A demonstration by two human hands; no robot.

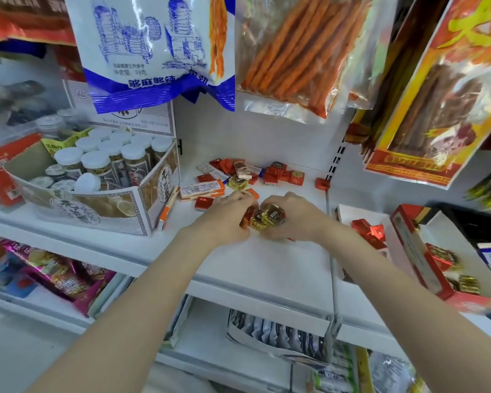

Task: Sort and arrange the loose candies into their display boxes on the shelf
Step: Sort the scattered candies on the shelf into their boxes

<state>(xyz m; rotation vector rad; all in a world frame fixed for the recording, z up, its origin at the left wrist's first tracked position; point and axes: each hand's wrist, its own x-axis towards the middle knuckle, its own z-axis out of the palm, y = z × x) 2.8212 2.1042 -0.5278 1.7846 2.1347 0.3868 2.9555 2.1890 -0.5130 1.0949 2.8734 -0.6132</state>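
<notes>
Left hand: the left hand (229, 215) rests on the white shelf (267, 265), fingers curled against the gold candies (268, 217) from the left.
Right hand: the right hand (292, 215) cups the same cluster from the right; together both hands hold it.
Held items: several gold-wrapped pieces and one orange-red piece, bunched between the fingertips of both hands.
Remaining loose stock: red candies (284, 174) and flat bars (201, 190) lie scattered just beyond both hands, toward the back wall.
Destination: the red display box (417, 251) stands to the right of the right hand and already contains a few gold and red pieces.
Progress: early to middle stage, as judged; most pieces remain unsorted.
</notes>
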